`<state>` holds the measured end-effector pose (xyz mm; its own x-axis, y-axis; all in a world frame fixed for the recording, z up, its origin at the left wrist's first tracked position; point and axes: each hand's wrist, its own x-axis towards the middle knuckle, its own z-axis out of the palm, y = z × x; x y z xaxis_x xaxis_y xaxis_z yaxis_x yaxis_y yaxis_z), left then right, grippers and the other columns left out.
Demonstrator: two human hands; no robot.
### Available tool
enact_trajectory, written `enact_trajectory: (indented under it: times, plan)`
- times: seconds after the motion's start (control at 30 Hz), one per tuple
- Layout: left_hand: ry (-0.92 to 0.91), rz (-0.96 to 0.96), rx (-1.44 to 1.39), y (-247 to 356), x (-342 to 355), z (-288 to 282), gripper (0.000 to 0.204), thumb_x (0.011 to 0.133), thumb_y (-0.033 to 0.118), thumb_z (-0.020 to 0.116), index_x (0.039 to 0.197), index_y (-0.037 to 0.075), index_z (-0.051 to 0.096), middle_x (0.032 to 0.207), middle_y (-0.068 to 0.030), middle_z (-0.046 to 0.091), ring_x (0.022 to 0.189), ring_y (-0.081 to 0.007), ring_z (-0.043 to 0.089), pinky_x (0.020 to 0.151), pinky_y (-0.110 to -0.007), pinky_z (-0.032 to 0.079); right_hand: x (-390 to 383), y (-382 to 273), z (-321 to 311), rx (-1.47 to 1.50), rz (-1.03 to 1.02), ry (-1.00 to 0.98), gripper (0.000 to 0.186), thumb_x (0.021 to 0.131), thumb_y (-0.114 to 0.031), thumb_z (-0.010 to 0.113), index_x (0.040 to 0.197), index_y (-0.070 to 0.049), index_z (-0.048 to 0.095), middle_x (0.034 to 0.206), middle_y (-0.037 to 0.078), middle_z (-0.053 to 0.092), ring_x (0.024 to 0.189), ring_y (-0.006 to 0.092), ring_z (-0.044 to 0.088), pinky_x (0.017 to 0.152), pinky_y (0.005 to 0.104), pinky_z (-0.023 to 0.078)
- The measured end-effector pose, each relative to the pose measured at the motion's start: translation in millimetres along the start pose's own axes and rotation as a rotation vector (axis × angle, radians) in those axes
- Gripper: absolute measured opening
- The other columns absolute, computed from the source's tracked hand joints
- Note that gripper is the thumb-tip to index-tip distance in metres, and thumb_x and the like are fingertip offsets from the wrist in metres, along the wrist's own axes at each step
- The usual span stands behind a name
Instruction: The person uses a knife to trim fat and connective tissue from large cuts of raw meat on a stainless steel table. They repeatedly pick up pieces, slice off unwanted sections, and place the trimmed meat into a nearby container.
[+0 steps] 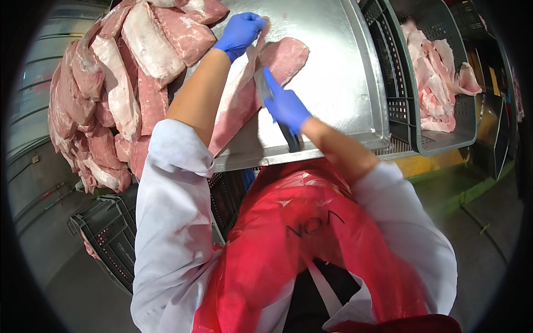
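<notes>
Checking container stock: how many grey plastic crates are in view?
2, maybe more hidden. One crate stands right of the steel table, holding trimmed meat. Another crate sits on the floor at lower left.

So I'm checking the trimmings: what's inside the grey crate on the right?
The grey crate holds pale pink meat trimmings, heaped against its far side. Whatever lies beneath them is covered.

This is a meat-cutting room in a processing plant. A bare stainless-steel work table [338, 72] fills the middle, with a big heap of raw pink, fat-streaked pork cuts [111, 83] stacked at its left. Grey perforated plastic crates [444, 139] hold trimmed pieces at the right. The worker wears a red plastic apron [300, 244], white coat and blue gloves.
</notes>
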<state>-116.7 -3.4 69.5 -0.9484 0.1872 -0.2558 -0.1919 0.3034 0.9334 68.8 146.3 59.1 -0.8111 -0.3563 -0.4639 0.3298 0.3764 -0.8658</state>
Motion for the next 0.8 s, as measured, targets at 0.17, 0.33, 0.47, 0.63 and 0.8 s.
enact_trajectory:
  times: [0.17, 0.33, 0.47, 0.63, 0.8]
  plan:
    - [-0.082, 0.018, -0.165, 19, -23, -1, 0.014, 0.096, 0.016, 0.068, 0.098, 0.002, 0.066, 0.083, 0.0014, 0.06, 0.072, -0.0074, 0.052, 0.069, -0.023, 0.045, -10, 17, 3, 0.063, -0.035, -0.062, 0.079, 0.096, -0.014, 0.046, 0.164, -0.026, 0.011, 0.099, 0.021, 0.07, 0.065, 0.0244, 0.07, 0.062, 0.0369, 0.06]
    - [-0.071, 0.046, -0.23, 20, -22, -17, 0.014, 0.096, 0.015, 0.068, 0.099, 0.001, 0.067, 0.081, 0.0007, 0.06, 0.07, -0.0074, 0.052, 0.067, -0.024, 0.045, 3, 13, 22, -0.086, -0.025, -0.096, 0.081, 0.096, -0.017, 0.049, 0.164, -0.025, 0.006, 0.092, 0.02, 0.071, 0.073, 0.03, 0.072, 0.071, 0.0429, 0.059]
    - [-0.087, 0.041, -0.444, 16, -27, -36, 0.014, 0.096, 0.014, 0.068, 0.1, 0.001, 0.067, 0.081, 0.0014, 0.06, 0.068, -0.0074, 0.051, 0.065, -0.023, 0.044, -37, 33, 47, -0.146, -0.047, -0.137, 0.08, 0.097, -0.017, 0.047, 0.164, -0.025, 0.004, 0.097, 0.024, 0.071, 0.082, 0.035, 0.073, 0.072, 0.0439, 0.059]
    - [-0.116, 0.11, -0.335, 24, -31, -40, 0.013, 0.097, 0.017, 0.066, 0.098, 0.004, 0.066, 0.083, 0.0001, 0.063, 0.07, -0.0095, 0.056, 0.067, -0.025, 0.049, 26, 8, 58, -0.096, -0.044, -0.053, 0.079, 0.097, -0.019, 0.052, 0.164, -0.023, 0.011, 0.075, 0.018, 0.068, 0.062, 0.0279, 0.068, 0.063, 0.0398, 0.059]
    - [-0.106, 0.208, -0.517, 62, -73, -45, 0.012, 0.096, 0.011, 0.06, 0.084, 0.011, 0.06, 0.074, 0.0038, 0.053, 0.063, -0.0064, 0.046, 0.058, -0.024, 0.038, -49, 19, 69, -0.124, -0.049, -0.183, 0.082, 0.096, -0.014, 0.049, 0.164, -0.022, 0.003, 0.103, 0.029, 0.07, 0.078, 0.0373, 0.073, 0.078, 0.0483, 0.059]
